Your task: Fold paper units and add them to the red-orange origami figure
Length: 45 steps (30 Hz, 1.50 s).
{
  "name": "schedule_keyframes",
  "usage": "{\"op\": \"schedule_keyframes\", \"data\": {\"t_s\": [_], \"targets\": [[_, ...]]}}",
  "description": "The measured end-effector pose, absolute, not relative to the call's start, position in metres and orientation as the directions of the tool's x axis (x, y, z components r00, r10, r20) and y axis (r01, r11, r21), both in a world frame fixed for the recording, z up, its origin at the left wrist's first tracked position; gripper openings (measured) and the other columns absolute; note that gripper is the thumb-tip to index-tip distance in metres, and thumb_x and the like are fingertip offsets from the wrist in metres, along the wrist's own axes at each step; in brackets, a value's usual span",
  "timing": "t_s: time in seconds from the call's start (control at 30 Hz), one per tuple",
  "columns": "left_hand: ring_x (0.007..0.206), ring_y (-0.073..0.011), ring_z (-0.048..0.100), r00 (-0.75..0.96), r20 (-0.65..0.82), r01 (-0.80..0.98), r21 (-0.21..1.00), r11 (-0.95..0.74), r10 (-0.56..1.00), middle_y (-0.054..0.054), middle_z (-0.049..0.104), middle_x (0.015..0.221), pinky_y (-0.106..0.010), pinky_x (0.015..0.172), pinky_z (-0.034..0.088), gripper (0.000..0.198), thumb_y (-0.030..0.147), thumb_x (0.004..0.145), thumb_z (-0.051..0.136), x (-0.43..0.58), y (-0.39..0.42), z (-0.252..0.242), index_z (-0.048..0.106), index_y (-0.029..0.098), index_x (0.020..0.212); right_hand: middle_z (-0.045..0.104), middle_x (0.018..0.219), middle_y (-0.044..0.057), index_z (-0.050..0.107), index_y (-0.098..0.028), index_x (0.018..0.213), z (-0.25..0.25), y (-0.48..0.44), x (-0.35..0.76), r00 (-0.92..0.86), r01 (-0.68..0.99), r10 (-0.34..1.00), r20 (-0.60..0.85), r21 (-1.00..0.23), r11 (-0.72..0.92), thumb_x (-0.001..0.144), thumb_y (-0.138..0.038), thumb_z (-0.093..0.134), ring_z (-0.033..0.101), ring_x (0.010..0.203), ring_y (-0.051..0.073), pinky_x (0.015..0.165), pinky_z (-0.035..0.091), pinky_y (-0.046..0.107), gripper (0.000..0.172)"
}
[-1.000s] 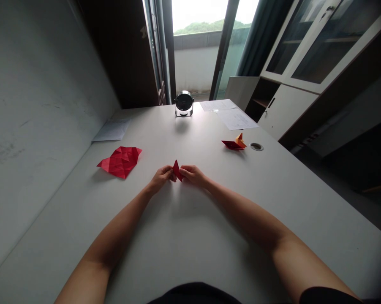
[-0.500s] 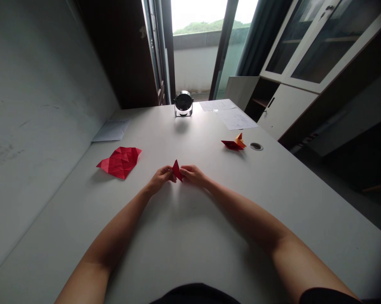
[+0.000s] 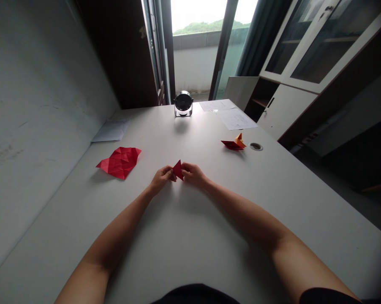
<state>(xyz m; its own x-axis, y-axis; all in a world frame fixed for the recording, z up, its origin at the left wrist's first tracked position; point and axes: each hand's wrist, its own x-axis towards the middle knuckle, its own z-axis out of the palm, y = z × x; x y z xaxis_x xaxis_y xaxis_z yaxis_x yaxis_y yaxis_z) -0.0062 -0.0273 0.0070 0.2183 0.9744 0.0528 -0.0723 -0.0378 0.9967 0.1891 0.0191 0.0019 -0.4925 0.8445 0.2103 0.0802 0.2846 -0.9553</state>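
A small folded piece of red paper [image 3: 178, 169] is held upright between my two hands, just above the middle of the white table [image 3: 190, 245]. My left hand [image 3: 164, 176] pinches its left side between thumb and fingers. On the other side, the fingers of my right hand [image 3: 192, 173] are closed at the paper's right edge. The paper now shows as a triangle with its point up. Parts of its lower edge are hidden by my fingers.
Creased red paper [image 3: 120, 163] lies at the left. Red and orange folded papers [image 3: 235, 144] sit at the right beside a round cable hole [image 3: 256, 146]. A round black device [image 3: 183, 104] stands at the back, near white sheets [image 3: 236, 119] and a pale folder [image 3: 111, 130].
The red folded paper has turned from a narrow diamond shape to a wider triangle. My right hand has shifted slightly, with its fingers more curled at the paper's edge.
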Motion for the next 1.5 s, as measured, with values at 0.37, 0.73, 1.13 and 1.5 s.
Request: {"op": "schedule_keyframes", "data": {"t_s": [0.37,0.73,1.13,1.5], "targets": [[0.075,-0.016,0.069,0.182,0.126,0.052,0.989,-0.137,0.975,-0.008,0.071,0.099,-0.029,0.071,0.053,0.05,0.04,0.086,0.07,0.001,-0.031,0.005,0.053,0.018,0.127,0.056,0.064,-0.005,0.052,-0.022,0.085,0.004,0.013,0.19,-0.376,0.243,0.886,0.272,-0.894,0.377,0.086,-0.037,0.058,0.045,0.059,0.011,0.059,0.036,0.023,0.017],[0.085,-0.0205,0.07,0.199,0.128,-0.193,0.977,-0.089,0.972,-0.01,0.071,0.103,-0.04,0.082,0.056,0.036,0.03,0.085,0.069,0.0,-0.032,0.018,0.058,0.017,0.118,0.062,0.068,-0.001,0.059,-0.02,0.093,0.012,0.016,0.191,-0.48,-0.159,0.856,0.194,-0.978,0.133,0.082,-0.037,0.064,0.057,0.062,0.014,0.063,0.048,0.029,0.02],[0.08,-0.0191,0.068,0.169,0.168,-0.16,0.977,-0.141,0.971,-0.009,0.072,0.097,-0.039,0.081,0.054,0.028,0.034,0.084,0.071,-0.002,-0.032,0.016,0.069,0.014,0.104,0.068,0.073,0.002,0.062,-0.017,0.088,0.015,0.016,0.192,-0.476,-0.229,0.868,0.141,-0.973,0.033,0.08,-0.032,0.062,0.063,0.068,0.016,0.069,0.051,0.031,0.017],[0.078,-0.0161,0.068,0.013,0.255,-0.002,0.967,-0.255,0.967,-0.001,0.07,0.086,-0.032,0.078,0.053,0.033,0.03,0.083,0.072,0.001,-0.034,0.017,0.053,0.021,0.109,0.072,0.081,0.006,0.066,-0.015,0.093,0.007,0.013,0.185,-0.563,-0.056,0.815,0.134,-0.991,0.123,0.083,-0.042,0.07,0.064,0.069,0.015,0.065,0.05,0.029,0.029]]}}
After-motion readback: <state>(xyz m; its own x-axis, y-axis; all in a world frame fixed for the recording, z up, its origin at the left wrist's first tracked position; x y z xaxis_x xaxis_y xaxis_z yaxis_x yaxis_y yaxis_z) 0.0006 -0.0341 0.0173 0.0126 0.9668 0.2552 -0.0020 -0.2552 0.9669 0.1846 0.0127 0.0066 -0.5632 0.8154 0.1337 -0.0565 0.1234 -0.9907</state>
